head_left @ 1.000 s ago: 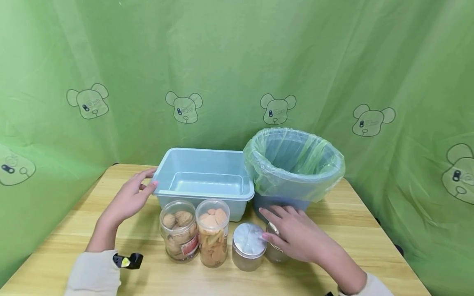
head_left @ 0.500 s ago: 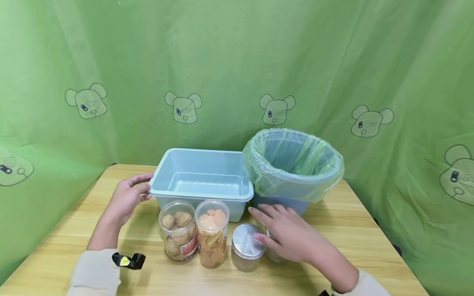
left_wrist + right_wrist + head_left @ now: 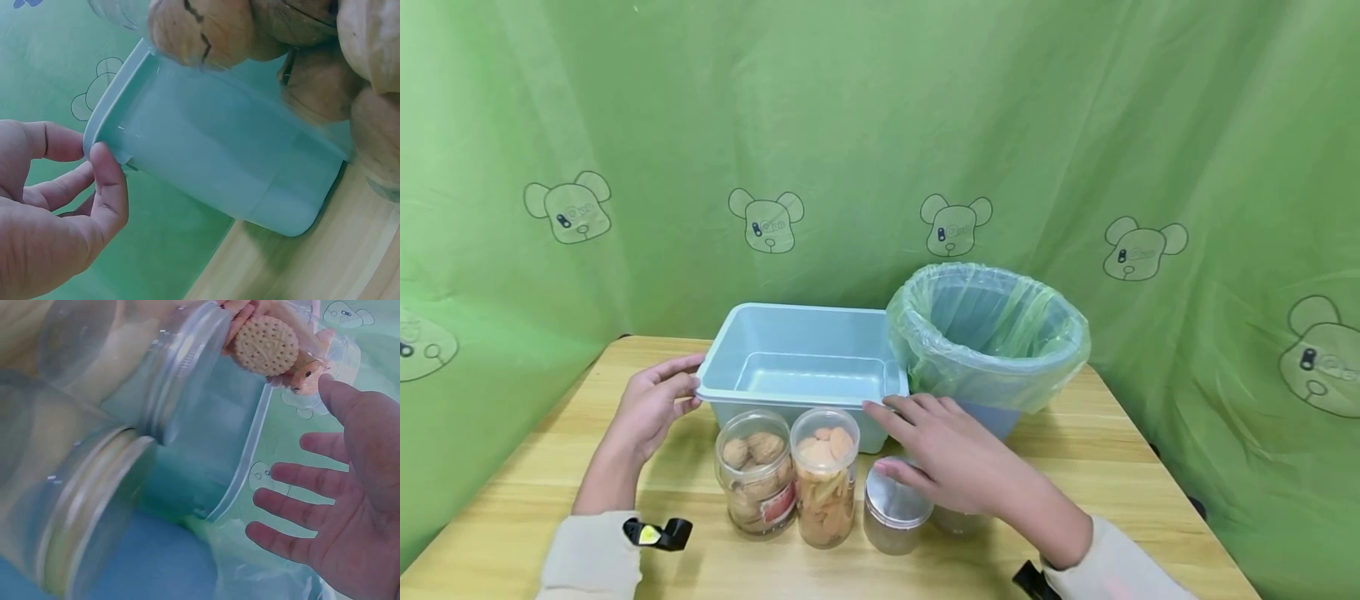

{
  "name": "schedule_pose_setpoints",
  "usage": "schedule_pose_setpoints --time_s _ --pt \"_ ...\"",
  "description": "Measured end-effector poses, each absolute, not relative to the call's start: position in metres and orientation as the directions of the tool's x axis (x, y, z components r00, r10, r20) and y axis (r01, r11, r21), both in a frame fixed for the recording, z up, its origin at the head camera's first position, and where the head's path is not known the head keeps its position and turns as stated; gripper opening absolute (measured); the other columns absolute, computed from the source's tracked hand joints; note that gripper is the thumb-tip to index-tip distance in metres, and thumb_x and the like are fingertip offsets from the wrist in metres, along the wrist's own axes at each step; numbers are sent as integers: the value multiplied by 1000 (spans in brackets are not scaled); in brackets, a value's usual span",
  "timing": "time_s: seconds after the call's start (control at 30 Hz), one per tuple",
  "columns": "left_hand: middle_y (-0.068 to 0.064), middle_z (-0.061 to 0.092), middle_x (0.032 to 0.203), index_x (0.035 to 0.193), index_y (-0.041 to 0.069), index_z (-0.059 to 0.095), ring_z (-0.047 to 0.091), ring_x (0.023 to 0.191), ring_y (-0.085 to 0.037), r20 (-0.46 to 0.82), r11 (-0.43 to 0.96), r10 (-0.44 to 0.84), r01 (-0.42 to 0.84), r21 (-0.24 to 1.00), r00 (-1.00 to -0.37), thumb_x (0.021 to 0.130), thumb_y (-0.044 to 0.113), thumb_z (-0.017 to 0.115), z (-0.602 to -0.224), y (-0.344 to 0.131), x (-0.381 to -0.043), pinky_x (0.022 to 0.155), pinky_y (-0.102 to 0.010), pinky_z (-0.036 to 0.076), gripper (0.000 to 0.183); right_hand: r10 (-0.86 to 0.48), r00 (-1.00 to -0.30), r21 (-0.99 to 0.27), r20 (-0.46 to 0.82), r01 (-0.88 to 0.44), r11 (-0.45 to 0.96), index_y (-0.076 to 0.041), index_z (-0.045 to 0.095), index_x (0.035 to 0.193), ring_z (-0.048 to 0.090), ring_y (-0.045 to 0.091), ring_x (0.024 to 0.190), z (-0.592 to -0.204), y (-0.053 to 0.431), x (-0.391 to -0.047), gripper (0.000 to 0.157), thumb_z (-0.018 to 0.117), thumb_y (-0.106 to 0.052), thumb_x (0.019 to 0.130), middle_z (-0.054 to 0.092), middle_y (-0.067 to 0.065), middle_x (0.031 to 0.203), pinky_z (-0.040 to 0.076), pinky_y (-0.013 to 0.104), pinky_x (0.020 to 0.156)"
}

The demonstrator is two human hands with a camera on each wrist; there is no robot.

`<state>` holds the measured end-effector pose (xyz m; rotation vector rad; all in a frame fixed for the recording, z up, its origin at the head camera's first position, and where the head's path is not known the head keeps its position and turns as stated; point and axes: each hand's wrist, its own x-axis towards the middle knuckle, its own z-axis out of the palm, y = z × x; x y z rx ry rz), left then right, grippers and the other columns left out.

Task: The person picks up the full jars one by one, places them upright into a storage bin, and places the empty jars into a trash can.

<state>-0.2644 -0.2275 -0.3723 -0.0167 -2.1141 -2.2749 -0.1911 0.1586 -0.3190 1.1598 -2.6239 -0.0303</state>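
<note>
- Tub (image 3: 812,329): light blue, upright on the table (image 3: 1120,492), just behind the jars, bucket (image 3: 996,419) on my right.
- My left hand (image 3: 653,410) pinches its rim (image 3: 114,90) at the left end, thumb against fingers.
- Looks like thin plastic: probably light, fairly stiff, smooth. Rim is the best hold, one hand per end; a one-sided pinch would likely swing it.
- My right hand (image 3: 951,450) is spread, fingers straight, over the two silver-lidded jars (image 3: 897,500), nothing gripped. Contact with the lid: can't tell from the head view.
- Those jars look slick and rigid; I'd wrap the body, not trust the lid.
- Walnut jar (image 3: 756,483): probably weighty, hard contents. Grip round the middle.
- Snack jar (image 3: 825,500): tall, tippy-looking, crackers likely crumble. Hold low, no shaking.
- Green bag (image 3: 1037,383) over the bucket: soft, likely snags if brushed.
</note>
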Motion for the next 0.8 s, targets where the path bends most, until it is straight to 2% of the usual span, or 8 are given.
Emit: schedule_pose_setpoints --time_s 0.17,0.33,0.6,0.8 --pt "-9 56 112 136 -8 42 57 85 -13 39 -122 -21 41 992 -999 92 2 52 -375 -229 -265 74 -23 53 47 -759 -599 136 253 -755 641 -21 24 151 43 25 126 -311 146 -192 67 35 -57 96 44 3 142 39 46 100" --pt "-9 57 112 135 -9 42 57 84 -13 45 -150 -13 47 988 -999 91 1 53 -376 -229 -265 73 -23 52 47 -786 -560 144 262 -782 606 -21 16 153 42 25 127 -303 135 -191 70 37 -56 96 40 3 145 39 47 100" --pt "-10 57 113 134 -10 43 58 83 -13 44 -160 -19 47 986 -999 90 1 54 -377 -229 -265 72 -24 53 47 -812 -537 141 228 -807 573 -22 18 152 40 25 129 -297 118 -192 72 34 -61 94 37 2 148 37 49 102" --pt "-8 58 111 134 -9 43 58 84 -13 44 -160 -19 46 986 -999 90 1 54 -378 -228 -266 72 -24 53 47 -845 -493 164 205 -834 526 -21 21 152 41 26 127 -295 104 -195 73 35 -62 93 38 4 146 39 47 99"
